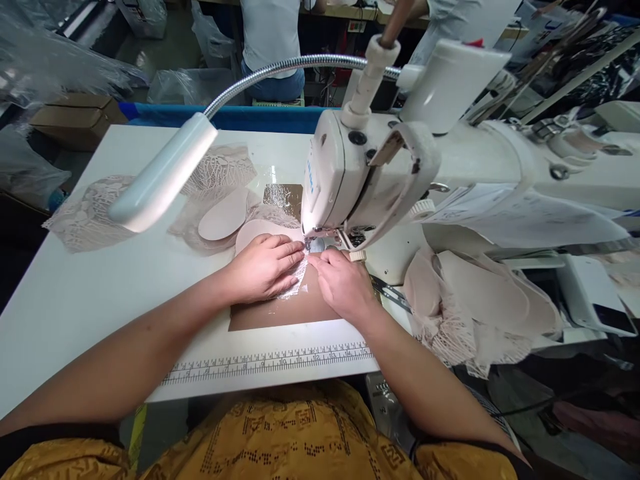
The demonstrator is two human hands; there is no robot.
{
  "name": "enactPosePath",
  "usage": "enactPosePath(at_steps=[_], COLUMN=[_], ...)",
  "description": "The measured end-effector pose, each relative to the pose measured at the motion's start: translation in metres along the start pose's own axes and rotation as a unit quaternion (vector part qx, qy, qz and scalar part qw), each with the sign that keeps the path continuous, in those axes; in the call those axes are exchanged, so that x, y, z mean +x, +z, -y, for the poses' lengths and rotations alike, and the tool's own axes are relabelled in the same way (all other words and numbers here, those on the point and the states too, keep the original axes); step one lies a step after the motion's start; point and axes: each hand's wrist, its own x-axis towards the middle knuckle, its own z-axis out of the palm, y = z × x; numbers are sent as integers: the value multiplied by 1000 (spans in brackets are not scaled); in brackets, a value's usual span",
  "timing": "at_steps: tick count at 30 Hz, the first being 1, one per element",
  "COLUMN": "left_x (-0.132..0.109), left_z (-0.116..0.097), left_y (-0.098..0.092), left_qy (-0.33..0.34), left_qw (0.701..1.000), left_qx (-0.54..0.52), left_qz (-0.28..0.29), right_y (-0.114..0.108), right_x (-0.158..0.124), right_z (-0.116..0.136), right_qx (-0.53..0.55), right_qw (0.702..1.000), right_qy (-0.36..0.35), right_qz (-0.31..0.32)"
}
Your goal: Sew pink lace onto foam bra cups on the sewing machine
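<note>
My left hand (267, 268) lies flat, fingers stretched out, on a piece of pale lace (299, 283) and the edge of a beige moulded cup (263, 230). Its fingertips are close to the needle and presser foot of a white sewing machine (333, 173). On the other side of the needle is my right hand (345, 280), fingers curled together, with the tips at the lace's edge. The lace rests on a brown sheet (280, 315) that covers part of the white table. What lies directly under the fingers is hidden.
Lace pieces (97, 213) and another cup (223, 215) lie on the left. More lace-edged cups (480, 293) are heaped at right, near scissors (393, 293). A lamp (163, 173) hangs over the table. A printed ruler (270, 363) runs along the front edge. People sit beyond.
</note>
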Motion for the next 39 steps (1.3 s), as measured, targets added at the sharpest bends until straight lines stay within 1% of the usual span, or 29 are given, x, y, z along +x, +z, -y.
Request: enactPosePath(at_steps=[5,10,13,16,21,26,29,32,34,36,39], left_x=[-6,-5,-4,-3,-3,-3,-2,-1,-1,-2,-4], left_z=[-3,-8,-9,-8,-6,-6,-5,-4,-4,-4,-5], left_y=[-8,-3,0,-2,-5,-4,-10,-17,-19,-18,-13], left_qy=[0,-33,-57,-75,-61,-72,-90,-118,-122,-118,-103], left_qw=[998,997,995,992,990,988,978,956,948,953,969], left_qx=[-57,-63,-83,-102,-126,-135,-186,-267,-293,-279,-224], left_qz=[-6,-13,-17,-8,8,-2,7,23,28,24,5], right_y=[-3,-4,-3,-3,-2,-2,-2,-2,-2,-2,-3], right_x=[-4,-7,-7,-7,-7,-6,-6,-7,-7,-7,-7], right_z=[-3,-2,-2,-3,-4,-4,-4,-4,-4,-3,-3], right_qx=[64,104,102,97,85,76,73,76,75,68,53], right_qw=[998,993,992,992,993,993,993,993,993,994,995], right_qy=[-9,-47,-67,-79,-84,-87,-93,-95,-91,-84,-86], right_qz=[-3,7,14,11,24,22,15,11,14,22,25])
